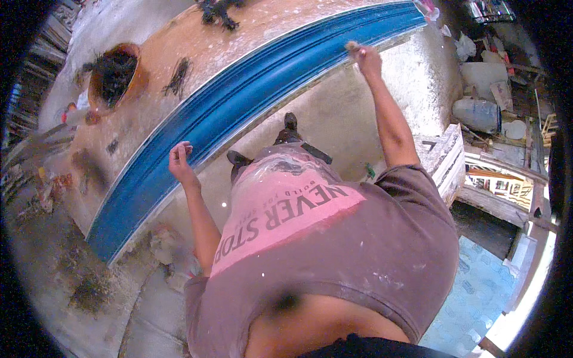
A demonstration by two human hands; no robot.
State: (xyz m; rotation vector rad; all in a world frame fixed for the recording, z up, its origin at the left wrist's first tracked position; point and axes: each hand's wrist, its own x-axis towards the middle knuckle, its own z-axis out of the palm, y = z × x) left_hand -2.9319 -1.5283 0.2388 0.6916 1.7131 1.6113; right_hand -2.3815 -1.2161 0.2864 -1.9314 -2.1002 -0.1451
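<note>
A long blue ridged moulding form [239,100] stretches across the work surface in front of me, edged with a pale strip. My right hand [367,61] is over its near edge towards the right end, fingers closed on a small tan tuft-like piece [353,46] whose kind I cannot make out. My left hand [180,159] hovers over or against the form's near side, left of my body. Its fingers are curled together, and whatever they may hold is too small to name.
An orange tub [136,76] of dark fibre stands beyond the form. Dark fibre clumps [177,77] lie on the orange-brown surface [161,45]. At the right are a blue-grey drum [477,116], clutter and a white wooden frame [449,160]. My shoes [290,121] are below.
</note>
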